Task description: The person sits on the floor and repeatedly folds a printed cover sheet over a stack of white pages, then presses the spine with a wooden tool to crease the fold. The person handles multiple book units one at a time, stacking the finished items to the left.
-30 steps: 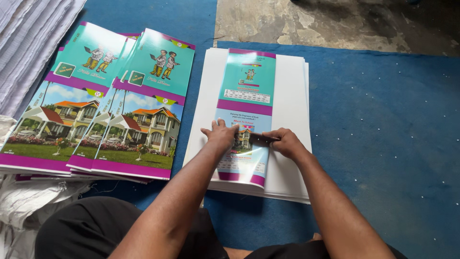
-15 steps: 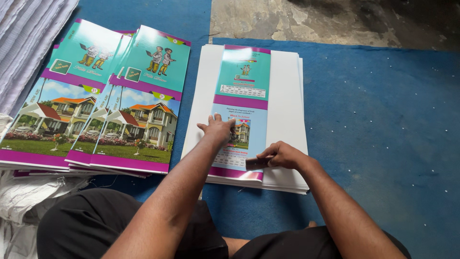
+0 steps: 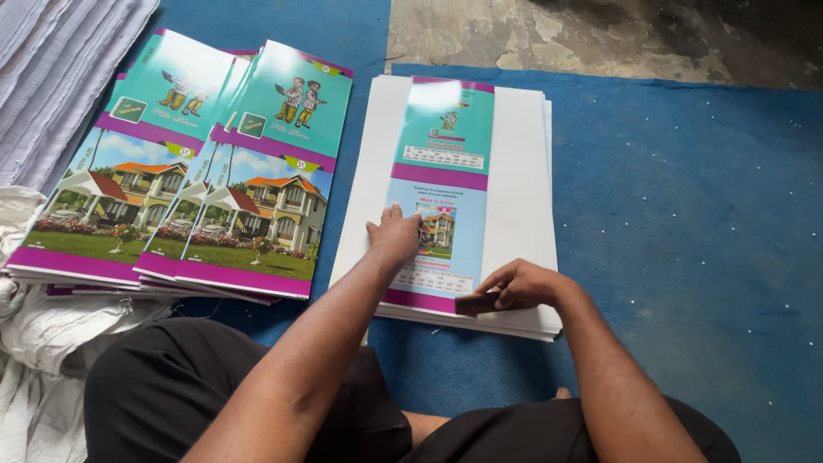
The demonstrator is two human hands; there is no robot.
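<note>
Pressing a printed cover strip flat on a stack of white sheets.

Left hand (image 3: 396, 236) fingers are laid flat on the strip (image 3: 439, 193); right hand (image 3: 514, 287) fingers are curled at its near edge, pinching a small dark object. One strip is seen, judged light, thin and bendable, best taken by an edge. The white stack (image 3: 523, 171) lies on blue floor mat (image 3: 686, 223); three overlapped booklet covers (image 3: 249, 214) lie left.

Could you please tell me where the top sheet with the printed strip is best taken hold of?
Probably the top sheet's near right corner, from the right: the stack edge is exposed there, beside the right hand, while the left hand lies flat on the printed strip.
</note>
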